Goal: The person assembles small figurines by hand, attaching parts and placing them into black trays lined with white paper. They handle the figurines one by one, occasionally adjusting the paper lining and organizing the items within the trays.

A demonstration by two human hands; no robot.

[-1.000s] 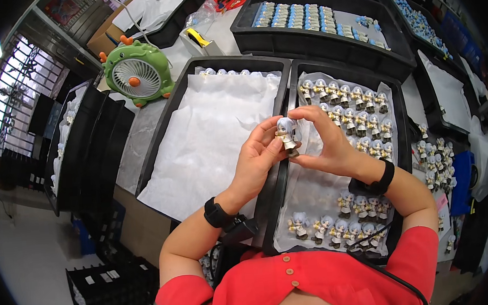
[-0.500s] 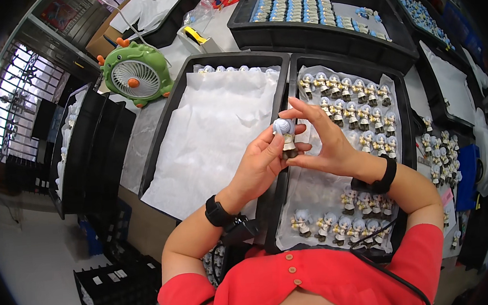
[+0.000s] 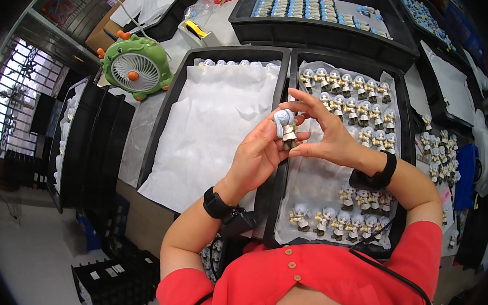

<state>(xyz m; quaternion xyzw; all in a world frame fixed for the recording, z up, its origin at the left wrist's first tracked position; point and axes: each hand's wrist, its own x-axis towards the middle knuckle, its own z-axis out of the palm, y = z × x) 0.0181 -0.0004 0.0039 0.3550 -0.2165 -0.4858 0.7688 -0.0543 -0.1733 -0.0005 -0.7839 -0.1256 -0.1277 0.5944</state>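
Between my two hands, over the rims of two black trays, is a small figurine with pale lilac hair, a white outfit and dark legs. It stands roughly upright, its side toward me. My left hand is closed around it from the left, fingers behind it. My right hand meets it from the right, thumb near its feet and fingers curved by its head. Under my right hand lies the right black tray, where rows of matching figurines lie on white sheeting.
The left black tray holds a white sheet over more figurines. A green fan and a tape dispenser stand behind. Another tray with blue-and-white pieces is at the back. Loose figurines lie at right; stacked trays at left.
The figurine has turned between my fingers, from its back toward its side. My right fingers have come closer to its head. Both hands stay in nearly the same place.
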